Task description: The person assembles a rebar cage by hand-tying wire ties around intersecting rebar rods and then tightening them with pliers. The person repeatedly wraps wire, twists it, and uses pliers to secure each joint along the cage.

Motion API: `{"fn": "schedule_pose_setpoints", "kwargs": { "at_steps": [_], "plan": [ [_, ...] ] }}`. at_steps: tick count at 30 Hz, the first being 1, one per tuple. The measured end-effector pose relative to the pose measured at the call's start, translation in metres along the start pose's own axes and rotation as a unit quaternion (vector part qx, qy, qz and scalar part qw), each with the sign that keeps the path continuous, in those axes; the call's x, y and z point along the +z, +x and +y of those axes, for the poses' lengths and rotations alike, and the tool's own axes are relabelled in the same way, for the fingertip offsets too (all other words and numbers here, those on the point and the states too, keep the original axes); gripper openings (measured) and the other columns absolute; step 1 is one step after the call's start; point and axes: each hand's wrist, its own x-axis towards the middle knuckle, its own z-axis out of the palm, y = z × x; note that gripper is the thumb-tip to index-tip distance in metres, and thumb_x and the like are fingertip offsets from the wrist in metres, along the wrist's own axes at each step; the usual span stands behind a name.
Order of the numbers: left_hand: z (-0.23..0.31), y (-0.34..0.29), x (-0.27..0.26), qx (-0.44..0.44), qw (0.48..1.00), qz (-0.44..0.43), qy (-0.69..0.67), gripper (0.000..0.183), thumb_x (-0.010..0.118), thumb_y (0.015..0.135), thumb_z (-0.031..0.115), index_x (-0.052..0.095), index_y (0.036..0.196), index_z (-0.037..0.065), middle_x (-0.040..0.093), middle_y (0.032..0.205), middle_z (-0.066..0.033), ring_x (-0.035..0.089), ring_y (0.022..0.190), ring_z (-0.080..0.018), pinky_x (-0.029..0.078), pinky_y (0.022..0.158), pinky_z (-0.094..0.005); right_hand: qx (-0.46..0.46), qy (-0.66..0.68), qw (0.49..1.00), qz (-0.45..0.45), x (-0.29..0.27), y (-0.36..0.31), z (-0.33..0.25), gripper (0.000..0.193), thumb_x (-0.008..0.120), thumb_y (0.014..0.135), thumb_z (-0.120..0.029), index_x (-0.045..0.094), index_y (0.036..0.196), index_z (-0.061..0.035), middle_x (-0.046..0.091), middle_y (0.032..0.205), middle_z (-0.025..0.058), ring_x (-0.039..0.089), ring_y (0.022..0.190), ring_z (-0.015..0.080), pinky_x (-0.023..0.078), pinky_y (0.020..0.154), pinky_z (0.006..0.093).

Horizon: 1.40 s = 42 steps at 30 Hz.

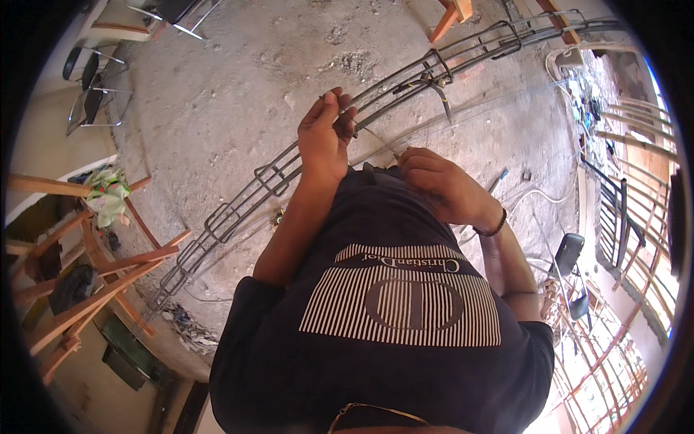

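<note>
A long rebar cage (271, 181) of thin steel bars with rectangular stirrups runs diagonally from lower left to upper right, in front of my body. My left hand (325, 141) is at its middle, thumb and fingers curled round the steel beside a stirrup. Close to my waist is my right hand (444, 186), its fingers bent together and a dark bracelet at the wrist. A thin wire (377, 139) stretches from near the cage toward its fingertips, where the grip is partly hidden. Farther along, pincers (436, 82) with dark, yellow-marked handles rest across the bars.
Rough concrete floor (224, 108) lies under the cage. Wooden timbers (108, 289) are piled at the left, and folding chairs (94, 90) stand at the far left. An orange-brown wooden support (450, 18) is at the top. A pale cable (531, 194) curves across the right side.
</note>
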Motion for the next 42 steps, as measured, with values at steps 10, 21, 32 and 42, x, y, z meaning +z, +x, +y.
{"fn": "schedule_pose_setpoints", "kwargs": {
  "at_steps": [10, 21, 32, 42],
  "plan": [
    [-0.007, -0.037, -0.013, 0.024, 0.946, -0.258, 0.193, 0.022, 0.064, 0.103, 0.018, 0.074, 0.113, 0.002, 0.076, 0.109, -0.0064, 0.068, 0.104, -0.0163, 0.051, 0.093, -0.0291, 0.233, 0.295, 0.925, 0.055, -0.011, 0.021, -0.019, 0.05, 0.068, 0.098, -0.016, 0.049, 0.14, 0.004, 0.06, 0.134, 0.0159, 0.056, 0.129, 0.0231, 0.043, 0.11, 0.0347],
    [0.025, 0.044, -0.068, 0.344, 0.689, -0.191, 0.609, 0.05, 0.077, 0.089, 0.024, 0.063, 0.133, 0.005, 0.069, 0.124, -0.018, 0.063, 0.118, -0.0339, 0.049, 0.103, -0.0407, 0.307, -0.07, 0.91, 0.271, 0.045, 0.061, 0.024, 0.014, 0.059, 0.1, -0.014, 0.059, 0.109, -0.004, 0.062, 0.076, 0.0204, 0.062, 0.072, 0.0343, 0.048, 0.065, 0.0431],
    [0.022, 0.101, -0.082, 0.314, 0.631, -0.313, 0.637, 0.053, 0.078, 0.085, 0.035, 0.069, 0.125, 0.001, 0.072, 0.104, -0.0243, 0.07, 0.095, -0.0404, 0.055, 0.082, -0.0432, 0.34, -0.052, 0.92, 0.188, 0.04, 0.069, 0.042, 0.015, 0.059, 0.101, -0.013, 0.06, 0.114, -0.0073, 0.06, 0.07, 0.0116, 0.056, 0.062, 0.0214, 0.045, 0.062, 0.0367],
    [0.022, 0.12, -0.088, 0.292, 0.683, -0.329, 0.583, 0.043, 0.077, 0.079, 0.021, 0.074, 0.117, 0.002, 0.071, 0.094, -0.0249, 0.073, 0.076, -0.0353, 0.054, 0.066, -0.0369, 0.445, 0.067, 0.874, 0.185, 0.053, 0.099, 0.037, 0.012, 0.06, 0.093, -0.01, 0.064, 0.1, 0.0, 0.067, 0.076, 0.0238, 0.07, 0.072, 0.0401, 0.054, 0.069, 0.0478]
  ]
}}
